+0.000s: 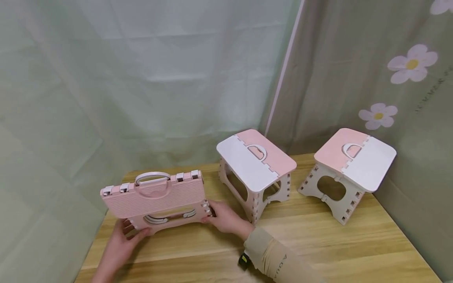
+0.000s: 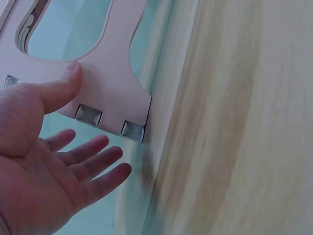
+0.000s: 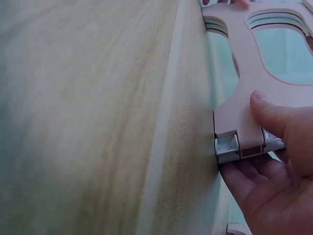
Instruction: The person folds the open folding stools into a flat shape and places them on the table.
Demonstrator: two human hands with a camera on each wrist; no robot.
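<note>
A pink folding stool, folded nearly flat with its white carry handle on top, stands upright at the left of the table. My right hand grips its right end, thumb on the front face and fingers behind, as the right wrist view also shows. At the lower left end is my left hand. Its thumb rests on the leg panel in the left wrist view, while the other fingers are spread loosely below the hinge edge.
Two opened pink-and-white folding stools stand on the wooden table: one in the middle, one at the right. A pale curtain hangs behind the table, and a flowered one on the right.
</note>
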